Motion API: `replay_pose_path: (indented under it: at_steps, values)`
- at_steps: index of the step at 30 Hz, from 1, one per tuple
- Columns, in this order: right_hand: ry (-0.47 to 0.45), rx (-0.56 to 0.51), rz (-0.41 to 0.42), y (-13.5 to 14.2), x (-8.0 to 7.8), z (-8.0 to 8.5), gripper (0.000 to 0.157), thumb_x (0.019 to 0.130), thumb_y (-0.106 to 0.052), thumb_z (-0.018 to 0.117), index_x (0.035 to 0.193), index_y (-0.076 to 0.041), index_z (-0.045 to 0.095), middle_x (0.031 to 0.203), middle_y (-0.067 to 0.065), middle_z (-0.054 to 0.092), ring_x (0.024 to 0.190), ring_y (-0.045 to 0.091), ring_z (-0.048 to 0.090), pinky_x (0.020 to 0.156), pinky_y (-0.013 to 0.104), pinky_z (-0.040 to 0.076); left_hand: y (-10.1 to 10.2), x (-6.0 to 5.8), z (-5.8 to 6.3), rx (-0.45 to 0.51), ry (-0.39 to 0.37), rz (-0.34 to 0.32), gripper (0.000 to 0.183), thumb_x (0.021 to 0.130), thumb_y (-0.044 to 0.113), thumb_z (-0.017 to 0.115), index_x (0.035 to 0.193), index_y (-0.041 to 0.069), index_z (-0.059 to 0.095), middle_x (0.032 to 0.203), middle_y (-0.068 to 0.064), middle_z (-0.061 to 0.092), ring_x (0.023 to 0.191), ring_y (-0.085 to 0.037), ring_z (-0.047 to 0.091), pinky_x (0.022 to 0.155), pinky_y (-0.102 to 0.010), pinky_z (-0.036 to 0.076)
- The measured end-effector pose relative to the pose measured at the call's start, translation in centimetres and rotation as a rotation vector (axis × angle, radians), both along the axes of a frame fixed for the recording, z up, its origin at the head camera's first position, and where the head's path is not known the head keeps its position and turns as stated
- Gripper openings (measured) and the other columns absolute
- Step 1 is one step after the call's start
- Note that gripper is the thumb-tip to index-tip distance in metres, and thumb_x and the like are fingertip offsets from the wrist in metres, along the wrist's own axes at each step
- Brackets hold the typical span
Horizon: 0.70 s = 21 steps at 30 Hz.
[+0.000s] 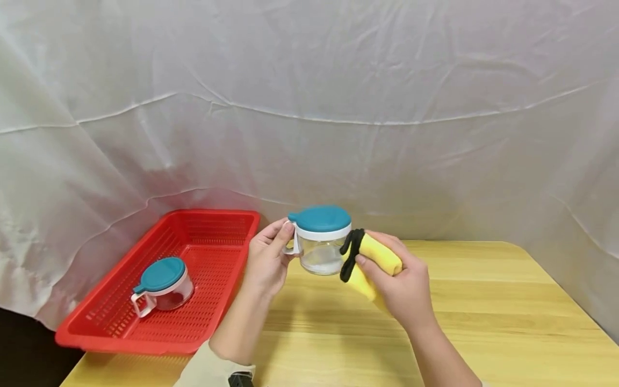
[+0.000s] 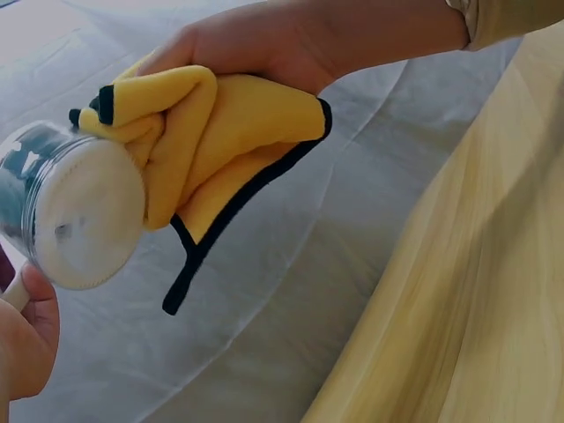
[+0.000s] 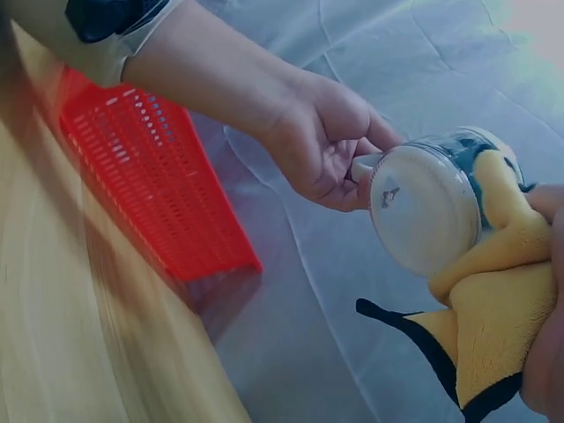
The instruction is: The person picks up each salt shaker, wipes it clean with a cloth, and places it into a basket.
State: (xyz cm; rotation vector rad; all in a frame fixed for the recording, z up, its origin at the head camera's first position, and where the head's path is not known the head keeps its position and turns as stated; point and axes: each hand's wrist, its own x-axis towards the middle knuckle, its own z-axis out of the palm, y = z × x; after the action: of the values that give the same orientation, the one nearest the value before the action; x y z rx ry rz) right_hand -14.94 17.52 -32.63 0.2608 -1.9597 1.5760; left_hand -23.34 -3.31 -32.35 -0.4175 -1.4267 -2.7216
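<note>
A clear glass seasoning jar (image 1: 321,255) with a teal lid and a white collar is held above the table. My left hand (image 1: 268,258) grips its white handle, thumb on top near the lid's tab. In my right hand (image 1: 403,279) is a folded yellow cloth (image 1: 379,252) with black edging, pinched between thumb and fingers. The cloth touches the jar's right side. From below, the left wrist view shows the jar's round base (image 2: 88,216) and the cloth's loose corner hanging down. White contents seem to lie at the jar's bottom.
On the left stands a red perforated plastic basket (image 1: 232,279). A second jar (image 1: 164,285) with a teal lid and white handle sits inside it. Beneath everything is a wooden table (image 1: 508,312), and a pale grey curtain (image 1: 362,107) hangs behind it.
</note>
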Motion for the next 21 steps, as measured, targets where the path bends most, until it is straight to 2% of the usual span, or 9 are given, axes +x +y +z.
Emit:
replay_pose_path:
  at_steps: [4, 9, 17, 19, 21]
  values:
    - [-0.096, -0.122, -0.046, -0.1, 0.3, 0.4, 0.039, 0.082, -0.009, 0.079, 0.119, -0.019, 0.071, 0.105, 0.002, 0.066, 0.082, 0.022, 0.060, 0.062, 0.030, 0.060, 0.2, 0.2, -0.2, -0.049, 0.026, -0.023, 0.029, 0.097, 0.001, 0.057, 0.093, 0.022, 0.076, 0.080, 0.006, 0.072, 0.066, -0.008, 0.062, 0.054, -0.019, 0.052]
    - [-0.102, -0.146, -0.051, -0.2, 0.4, 0.6, 0.039, 0.083, -0.008, 0.079, 0.120, -0.017, 0.071, 0.104, 0.006, 0.065, 0.082, 0.021, 0.059, 0.062, 0.029, 0.060, 0.5, 0.1, -0.2, -0.051, 0.033, -0.011, 0.030, 0.097, 0.000, 0.057, 0.092, 0.022, 0.077, 0.079, 0.006, 0.072, 0.065, -0.008, 0.062, 0.052, -0.019, 0.052]
    - [-0.107, -0.001, 0.017, 0.2, -0.4, -0.1, 0.038, 0.081, -0.010, 0.080, 0.116, -0.021, 0.072, 0.106, 0.000, 0.068, 0.083, 0.021, 0.061, 0.062, 0.030, 0.059, -0.1, -0.1, 0.2, 0.000, 0.058, 0.058, 0.025, 0.097, 0.003, 0.059, 0.093, 0.021, 0.077, 0.081, 0.005, 0.073, 0.064, -0.008, 0.062, 0.052, -0.020, 0.052]
    - [-0.065, 0.076, 0.005, 0.3, -0.6, -0.2, 0.039, 0.081, -0.010, 0.081, 0.117, -0.022, 0.072, 0.108, -0.002, 0.068, 0.086, 0.017, 0.061, 0.066, 0.026, 0.058, -0.3, -0.1, 0.3, 0.003, 0.065, 0.059, 0.026, 0.097, 0.002, 0.059, 0.092, 0.021, 0.077, 0.081, 0.005, 0.073, 0.064, -0.008, 0.062, 0.052, -0.019, 0.051]
    - [0.059, 0.192, -0.046, 0.6, -0.8, -0.4, 0.041, 0.079, -0.006, 0.082, 0.116, -0.020, 0.073, 0.111, -0.001, 0.069, 0.092, 0.017, 0.064, 0.074, 0.020, 0.056, -0.3, -0.1, 0.3, -0.008, 0.066, 0.047, 0.027, 0.097, 0.002, 0.058, 0.092, 0.021, 0.077, 0.081, 0.005, 0.073, 0.065, -0.008, 0.062, 0.053, -0.019, 0.051]
